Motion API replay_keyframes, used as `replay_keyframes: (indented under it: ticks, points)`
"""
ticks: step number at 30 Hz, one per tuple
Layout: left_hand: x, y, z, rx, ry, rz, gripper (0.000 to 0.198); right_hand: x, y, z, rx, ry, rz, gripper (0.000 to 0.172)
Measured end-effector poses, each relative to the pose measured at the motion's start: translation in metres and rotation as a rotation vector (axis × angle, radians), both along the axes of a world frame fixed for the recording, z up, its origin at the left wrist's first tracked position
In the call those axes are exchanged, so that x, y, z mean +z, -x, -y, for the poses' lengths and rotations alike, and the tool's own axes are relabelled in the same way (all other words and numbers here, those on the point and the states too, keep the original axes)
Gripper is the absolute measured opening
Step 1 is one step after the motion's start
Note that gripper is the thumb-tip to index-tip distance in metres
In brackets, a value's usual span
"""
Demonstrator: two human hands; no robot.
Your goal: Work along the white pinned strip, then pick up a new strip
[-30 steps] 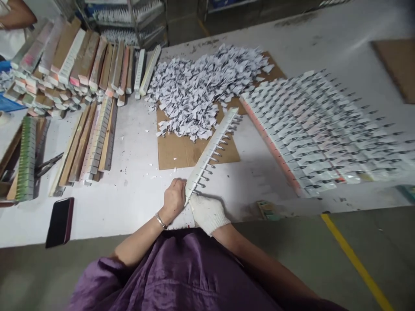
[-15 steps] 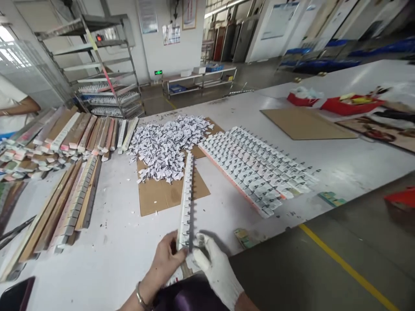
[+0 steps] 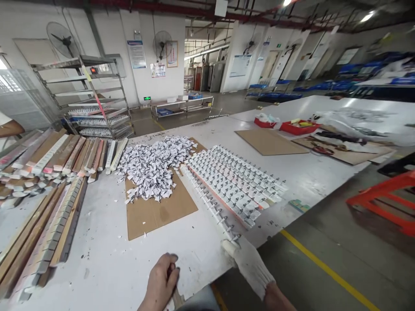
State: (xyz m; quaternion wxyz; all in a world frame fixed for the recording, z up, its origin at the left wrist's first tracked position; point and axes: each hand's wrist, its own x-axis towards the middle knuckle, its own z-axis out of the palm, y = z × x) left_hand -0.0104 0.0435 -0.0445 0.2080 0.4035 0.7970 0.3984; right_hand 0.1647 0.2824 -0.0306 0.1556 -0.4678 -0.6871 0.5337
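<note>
I see a big white table [image 3: 106, 255] filling most of the view, factory hall behind it. On the far left edge lie stacks of long wooden strips [image 3: 48, 155], some fanned flat, some running toward me along the table side. In the middle sits a brown cardboard sheet [image 3: 155, 211] with a heap of small white paper pieces [image 3: 152, 164] piled on its far half. Just right of that heap lies a wide bed of loaded strips [image 3: 236, 181], laid side by side, white tags with small dark metal tips pointing right. One long white strip [image 3: 210, 201] lies along the near left edge of that bed, touching or almost touching it, running from beside the heap down toward the table edge. My right hand [image 3: 248, 263], in a white knit glove, is at the near end of that strip, fingers closed on it at the table edge. My left hand [image 3: 162, 280], bare, is curled nearly into a fist on the table near the front edge, gripping a thin stick-like piece [image 3: 177, 297] that pokes out below the palm; can't tell what it is. The two hands are apart, bare table between them. Far right: another cardboard sheet [image 3: 270, 142] and two red trays [image 3: 296, 127].
</note>
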Motion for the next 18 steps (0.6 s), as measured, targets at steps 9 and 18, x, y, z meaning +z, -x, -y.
replay_keyframes:
  ticks: [9, 18]
  points:
    - [-0.024, 0.003, -0.002, -0.012, -0.073, -0.168, 0.024, 0.008, 0.010, -0.054, -0.111, -0.462, 0.570, 0.047]
    - [-0.020, 0.008, -0.006, -0.022, -0.085, -0.240, 0.022, 0.004, 0.006, -0.052, -0.409, -0.470, 0.596, 0.060]
